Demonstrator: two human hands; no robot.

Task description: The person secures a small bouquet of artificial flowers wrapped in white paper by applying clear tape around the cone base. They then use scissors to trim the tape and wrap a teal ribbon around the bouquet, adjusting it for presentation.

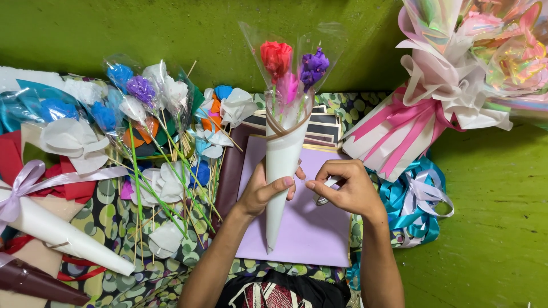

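left fingers: thumb (283, 182) laid across the front of the white paper cone (281, 171), the rest wrapped behind it; clamped on the cone.
left hand (264, 188): centre of the frame, holding the cone upright with its tip pointing down.
right fingers: fingertips (313, 185) pinched together just beside the cone's right edge; a small metal object (324, 198) shows under them, too hidden to tell what it is.
right hand (347, 188): just right of centre, close to the left hand.
cone contents: red flower (275, 56), pink flower (287, 86) and purple flower (314, 64) under clear film, top centre of the frame.
under the hands: lilac paper sheet (311, 228), lower centre, on a green spotted cloth (111, 219).
left of centre: loose paper flowers on thin sticks (165, 142), white, blue, purple and orange.
lower left: finished white cone with lilac ribbon (63, 234); dark maroon cone (34, 282) below it.
upper right: large bouquet with pink ribbon (434, 108).
right of centre: teal and white ribbon bows (416, 199).
background: green wall (171, 28).
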